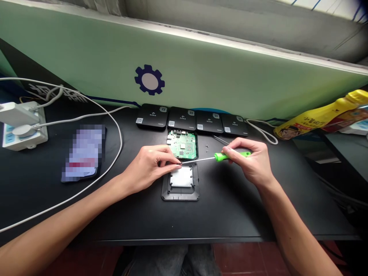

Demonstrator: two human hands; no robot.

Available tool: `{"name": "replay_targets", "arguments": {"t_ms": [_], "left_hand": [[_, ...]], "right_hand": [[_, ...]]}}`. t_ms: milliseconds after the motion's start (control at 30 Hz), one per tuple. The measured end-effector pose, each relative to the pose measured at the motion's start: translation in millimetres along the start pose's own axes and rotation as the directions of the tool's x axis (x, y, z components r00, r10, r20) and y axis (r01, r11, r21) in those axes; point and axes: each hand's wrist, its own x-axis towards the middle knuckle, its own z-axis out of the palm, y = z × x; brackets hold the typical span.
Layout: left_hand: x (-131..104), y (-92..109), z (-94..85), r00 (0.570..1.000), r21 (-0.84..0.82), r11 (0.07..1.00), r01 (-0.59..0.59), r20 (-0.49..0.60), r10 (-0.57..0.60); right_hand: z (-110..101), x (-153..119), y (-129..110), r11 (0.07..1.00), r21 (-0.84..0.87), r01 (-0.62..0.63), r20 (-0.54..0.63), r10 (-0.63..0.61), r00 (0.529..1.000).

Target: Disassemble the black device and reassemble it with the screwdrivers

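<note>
My right hand (253, 159) grips the bright green handle of a screwdriver (219, 157), its thin metal shaft pointing left. The tip reaches the pinched fingertips of my left hand (155, 165); whatever lies between those fingers is too small to make out. Just behind them is an opened black case with a green circuit board (184, 145) inside. In front, below my left fingertips, lies a black case cover (181, 197) with a silver metal plate (181, 177) on it. A few tiny screws (207, 146) rest right of the board.
Several black boxes (181, 118) stand in a row by the green partition (218, 76). A thin metal rod (220, 139) lies near my right hand. A phone (84, 153), white cable (122, 142) and power strip (25, 130) are left; a yellow bottle (319, 115) is right.
</note>
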Motion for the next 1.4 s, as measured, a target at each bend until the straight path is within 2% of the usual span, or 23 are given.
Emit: {"name": "replay_targets", "arguments": {"t_ms": [200, 400, 500, 600, 700, 767, 867, 933, 1033, 1133, 1200, 1300, 1400], "left_hand": [[-1, 0, 0.6, 0.995, 0.091, 0.993, -0.073, -0.059, 0.079], [-2, -3, 2.6, 0.988, 0.181, 0.976, -0.122, -0.076, 0.138], [-4, -6, 4.1, 0.984, 0.257, 0.957, -0.133, -0.082, 0.158], [-5, -9, 4.7, 0.975, 0.341, 0.926, -0.162, -0.091, 0.204], [-6, -11, 4.8, 0.959, 0.409, 0.888, -0.210, -0.091, 0.268], [-6, -10, 4.8, 0.940, 0.447, 0.859, -0.249, -0.102, 0.325], [-6, -7, 4.5, 0.914, 0.474, 0.832, -0.288, -0.123, 0.387], [-6, -4, 4.0, 0.915, 0.444, 0.852, -0.277, -0.150, 0.375], [-7, 0, 2.9, 0.924, 0.342, 0.908, -0.242, -0.205, 0.323], [-6, 3, 0.9, 0.924, 0.261, 0.934, -0.243, -0.233, 0.305], [-5, 4, -1.6, 0.931, 0.217, 0.948, -0.232, -0.233, 0.281], [-4, 4, -6.3, 0.955, 0.167, 0.959, -0.228, -0.151, 0.253], [-2, 2, -10.5, 0.970, 0.117, 0.963, -0.243, 0.003, 0.244]], "right_hand": [[5, -4, -6, 0.998, -0.044, 0.035, -0.008, -0.035, 0.999], [9, -11, -16, 0.973, -0.171, 0.157, -0.015, -0.162, 0.987], [12, -17, -21, 0.931, -0.233, 0.281, -0.004, -0.290, 0.957], [15, -22, -25, 0.873, -0.258, 0.413, 0.023, -0.422, 0.906], [16, -24, -35, 0.822, -0.278, 0.497, 0.060, -0.501, 0.863], [14, -25, -48, 0.802, -0.326, 0.500, 0.074, -0.506, 0.859], [8, -28, -78, 0.803, -0.394, 0.447, 0.121, -0.437, 0.891], [2, -30, -100, 0.829, -0.366, 0.423, 0.208, -0.370, 0.905], [-5, -33, -131, 0.827, -0.391, 0.403, 0.260, -0.321, 0.911], [-7, -31, -151, 0.816, -0.434, 0.382, 0.281, -0.280, 0.918], [-4, -29, -159, 0.801, -0.461, 0.381, 0.253, -0.293, 0.922], [6, -25, -167, 0.773, -0.501, 0.389, 0.200, -0.334, 0.921], [17, -24, -173, 0.739, -0.524, 0.423, 0.239, -0.350, 0.906]]}}
